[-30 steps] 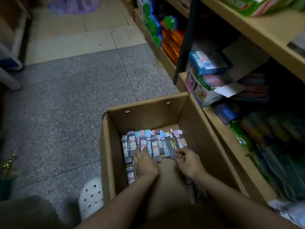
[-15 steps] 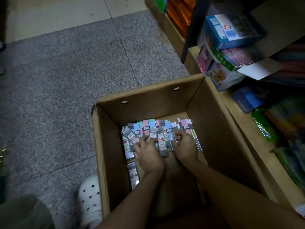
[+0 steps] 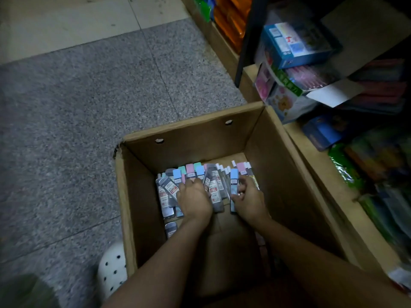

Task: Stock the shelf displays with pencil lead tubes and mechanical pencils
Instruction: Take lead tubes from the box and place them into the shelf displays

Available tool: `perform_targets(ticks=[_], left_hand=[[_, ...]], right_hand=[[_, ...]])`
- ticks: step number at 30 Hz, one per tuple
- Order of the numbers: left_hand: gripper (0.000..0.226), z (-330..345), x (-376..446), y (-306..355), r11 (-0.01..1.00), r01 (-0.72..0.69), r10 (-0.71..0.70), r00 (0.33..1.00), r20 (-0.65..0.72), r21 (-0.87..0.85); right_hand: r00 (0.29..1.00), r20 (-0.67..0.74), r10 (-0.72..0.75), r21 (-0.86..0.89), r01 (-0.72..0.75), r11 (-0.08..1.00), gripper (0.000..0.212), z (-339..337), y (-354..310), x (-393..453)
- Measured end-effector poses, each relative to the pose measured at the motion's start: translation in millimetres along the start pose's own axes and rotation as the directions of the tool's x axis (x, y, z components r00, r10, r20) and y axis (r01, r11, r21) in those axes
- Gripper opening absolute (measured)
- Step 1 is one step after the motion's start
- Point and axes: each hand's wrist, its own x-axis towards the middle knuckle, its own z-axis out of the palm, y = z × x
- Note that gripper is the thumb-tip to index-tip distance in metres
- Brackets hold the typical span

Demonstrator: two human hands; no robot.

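Honestly barely started: lead tubes (image 3: 211, 185) all sit in the cardboard box (image 3: 289, 174), left hand (image 3: 194, 200) and right hand (image 3: 249, 202) each grasping some, shelf (image 3: 322, 178) unstocked.

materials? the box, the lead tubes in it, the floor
Box: brown corrugated cardboard, matte, with punched holes and a torn corner. Lead tubes: likely clear or grey plastic with pastel caps and paper labels; a faint sheen shows. Floor: speckled grey stone-like tile, probably granite or terrazzo, with visible joints.
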Motion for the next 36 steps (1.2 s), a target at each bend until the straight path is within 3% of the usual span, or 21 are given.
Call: perform_targets(ticks=[3,6,10,12,13,15,18,20,22,25,27,30,33,36], left_hand=[[0.022,-4.7,-4.3,1.7,0.997,-0.076,0.076,0.997,-0.005,-0.009],[0.014,-23.5,-11.5,7.4,0.959,-0.018,0.032,0.998,0.047,-0.284],[0.027,-64.7,-21.0,20.3,0.707,0.074,0.104,0.973,0.208,-0.704],[0.015,-92.8,-27.8,28.2,0.597,0.093,0.186,0.95,0.25,-0.797],[0.013,-108.7,-32.7,33.1,0.567,0.084,0.239,0.935,0.261,-0.819],[0.037,-142.2,-42.3,43.9,0.556,0.003,0.363,0.898,0.246,-0.831],[0.063,-193.4,-62.3,66.2,0.561,-0.23,0.571,0.803,0.17,-0.795],[0.07,-221.1,-81.9,81.4,0.535,-0.371,0.685,0.716,0.133,-0.759],[0.065,-238.9,-102.1,95.3,0.444,-0.435,0.761,0.645,0.073,-0.784],[0.061,-253.8,-134.1,120.4,0.327,-0.47,0.814,0.581,-0.009,-0.82],[0.06,-258.6,-152.7,140.9,0.254,-0.464,0.84,0.541,-0.044,-0.848],[0.059,-261.4,-174.1,172.0,0.156,-0.427,0.888,0.455,-0.062,-0.891],[0.062,-260.6,-189.0,196.2,0.121,-0.391,0.919,0.392,-0.046,-0.912],[0.061,-256.2,-198.5,217.7,0.105,-0.355,0.928,0.372,-0.037,-0.929]], right_hand=[[0.997,0.069,-0.037,0.073,0.032,0.997,0.088,-19.5,-1.0,-12.9],[0.993,0.081,-0.087,0.093,0.079,0.992,0.092,-41.0,-10.3,-25.6],[0.986,0.04,-0.164,0.12,0.158,0.98,0.087,-74.9,-38.4,-50.6],[0.977,0.016,-0.215,0.139,0.21,0.968,0.085,-95.6,-57.1,-64.8],[0.969,-0.002,-0.248,0.13,0.246,0.961,0.083,-108.3,-67.2,-72.6],[0.95,-0.052,-0.306,0.054,0.309,0.95,0.082,-138.3,-89.2,-88.3],[0.917,-0.136,-0.376,-0.039,0.374,0.926,0.081,-188.4,-117.4,-114.3],[0.898,-0.21,-0.386,-0.021,0.391,0.92,0.079,-215.9,-126.6,-133.4],[0.894,-0.277,-0.352,0.076,0.386,0.92,0.074,-236.8,-129.4,-154.7],[0.886,-0.357,-0.297,0.204,0.384,0.9,0.063,-265.6,-128.7,-184.7],[0.858,-0.429,-0.282,0.201,0.394,0.897,0.058,-289.4,-128.2,-203.6],[0.771,-0.552,-0.318,0.112,0.446,0.888,0.054,-329.2,-123.9,-230.6],[0.679,-0.658,-0.326,0.015,0.444,0.896,0.05,-369.0,-113.6,-252.7],[0.581,-0.753,-0.31,-0.041,0.428,0.903,0.05,-406.8,-102.3,-267.0]])
